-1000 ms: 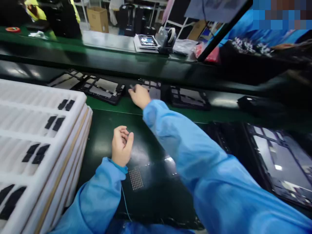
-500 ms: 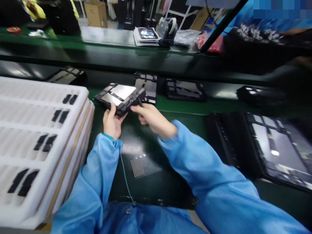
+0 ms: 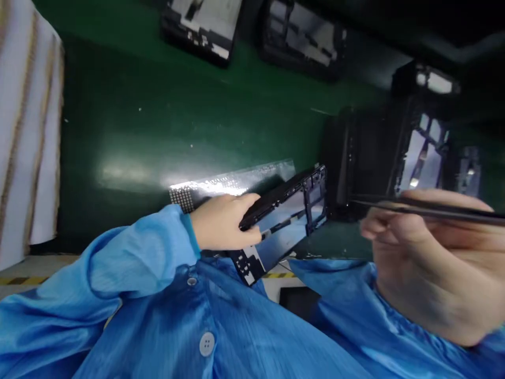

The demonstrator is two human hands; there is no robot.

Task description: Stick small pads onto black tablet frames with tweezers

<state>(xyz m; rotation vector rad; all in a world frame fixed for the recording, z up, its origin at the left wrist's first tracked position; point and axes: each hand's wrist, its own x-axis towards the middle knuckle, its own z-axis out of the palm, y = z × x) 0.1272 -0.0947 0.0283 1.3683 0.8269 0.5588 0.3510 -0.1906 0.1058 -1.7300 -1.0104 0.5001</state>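
Observation:
My left hand (image 3: 226,223) is closed on the end of a black phone frame (image 3: 288,221). The frame is tilted above the near table edge, its silvery inner face toward me. My right hand (image 3: 430,247), at the right and blurred, pinches dark slim tweezers (image 3: 442,208) whose tips point left. The tips are near a black stack of frames, apart from the frame in my left hand; I cannot tell whether they touch the stack. Under and behind my left hand lies a clear plastic sheet (image 3: 236,179) with rows of small square pieces (image 3: 181,199).
Stacked phone frames (image 3: 424,152) stand at the right. More frames (image 3: 209,26) and another group (image 3: 302,39) lie along the back of the green table (image 3: 118,105). White foam trays (image 3: 43,131) are piled at the left edge.
My view has tipped down toward my body. My left hand has brought a phone frame in close to me. The right hand has drawn away from it to the right with the tweezers.

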